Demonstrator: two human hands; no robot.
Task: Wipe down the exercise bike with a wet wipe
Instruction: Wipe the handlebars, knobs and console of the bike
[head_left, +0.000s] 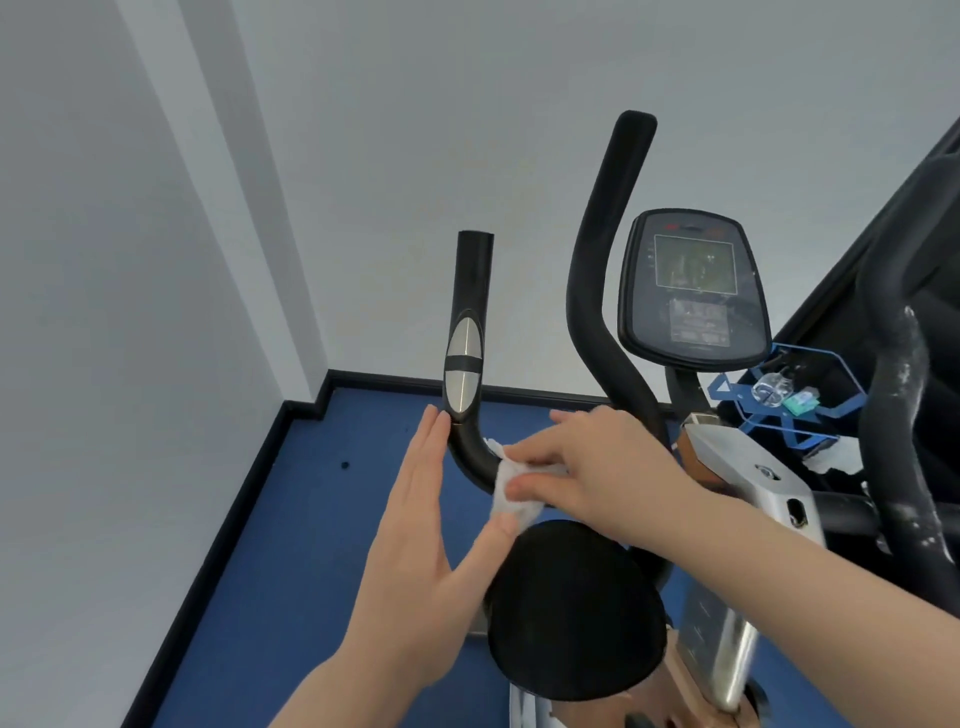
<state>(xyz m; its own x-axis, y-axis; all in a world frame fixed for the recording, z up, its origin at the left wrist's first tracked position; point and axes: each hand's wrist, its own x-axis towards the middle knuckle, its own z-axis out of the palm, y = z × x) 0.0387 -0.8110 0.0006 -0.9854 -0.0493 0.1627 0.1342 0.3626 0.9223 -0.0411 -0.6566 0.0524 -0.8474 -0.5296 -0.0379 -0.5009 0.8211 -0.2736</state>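
Observation:
The exercise bike (737, 483) stands in front of me with a dark console (693, 291), a black seat (576, 608) and two black handlebars. The short left handlebar (467, 322) carries silver pulse plates. My right hand (587, 462) pinches a crumpled white wet wipe (506, 488) against the lower bend of that handlebar. My left hand (415, 540) is held flat with straight fingers just left of the bar, its thumb touching the wipe's lower edge. The tall curved handlebar (608, 270) rises behind my right hand.
White walls meet in a corner on the left, above a blue floor (311, 519) with a dark skirting. A blue bottle holder (789, 400) with a clear bottle hangs right of the console. A black frame (904, 415) with flaking white patches stands at the far right.

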